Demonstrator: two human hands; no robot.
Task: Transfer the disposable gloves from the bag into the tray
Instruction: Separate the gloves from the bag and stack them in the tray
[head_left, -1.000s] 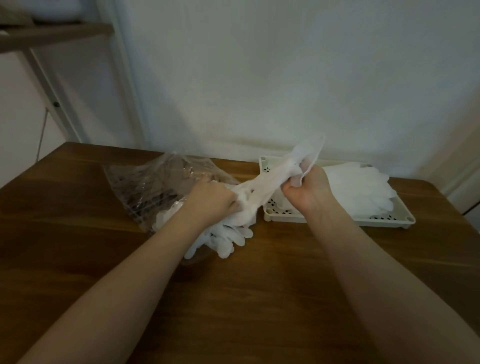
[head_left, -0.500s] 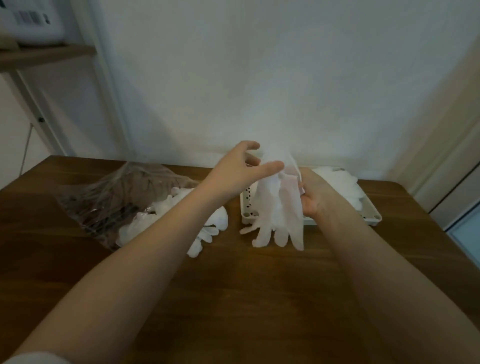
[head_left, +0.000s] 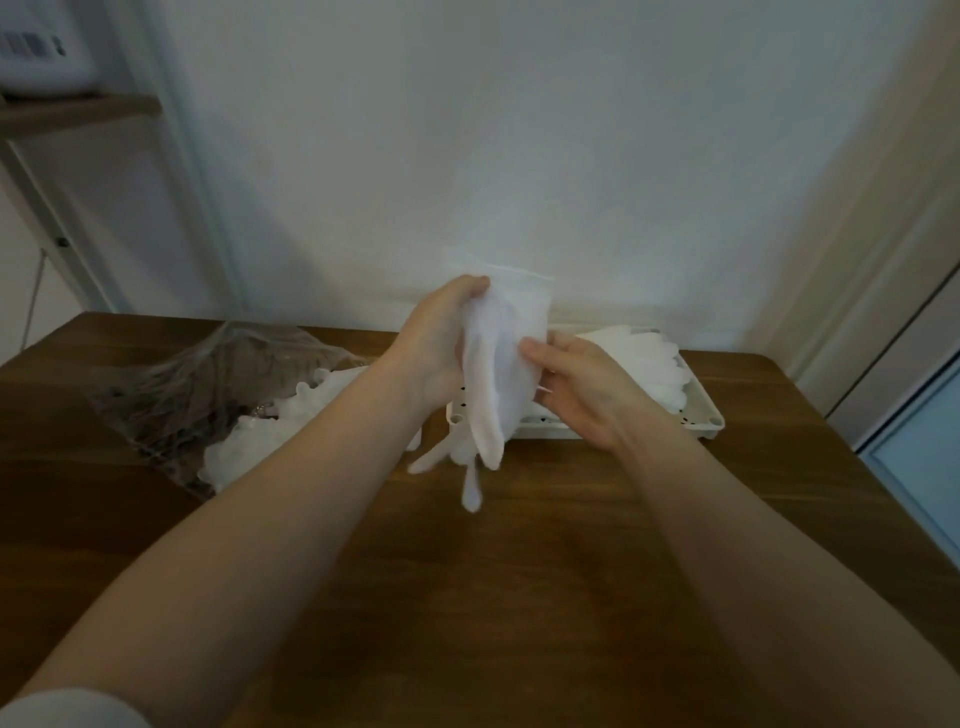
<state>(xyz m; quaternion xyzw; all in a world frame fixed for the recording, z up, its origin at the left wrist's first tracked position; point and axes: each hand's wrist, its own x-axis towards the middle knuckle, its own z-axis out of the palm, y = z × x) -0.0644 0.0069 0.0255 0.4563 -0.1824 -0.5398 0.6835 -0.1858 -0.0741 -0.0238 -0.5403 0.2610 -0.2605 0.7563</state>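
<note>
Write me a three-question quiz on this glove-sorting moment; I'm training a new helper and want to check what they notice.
1. True or false: the held glove already lies in the tray.
2. Which hands grip the held glove? A) left only B) right only C) both
3. Fill in: loose gloves spill from the clear ___ on the table.

Key:
1. False; it hangs above the tray's near edge.
2. C; the left hand and right hand both hold it.
3. bag
</note>
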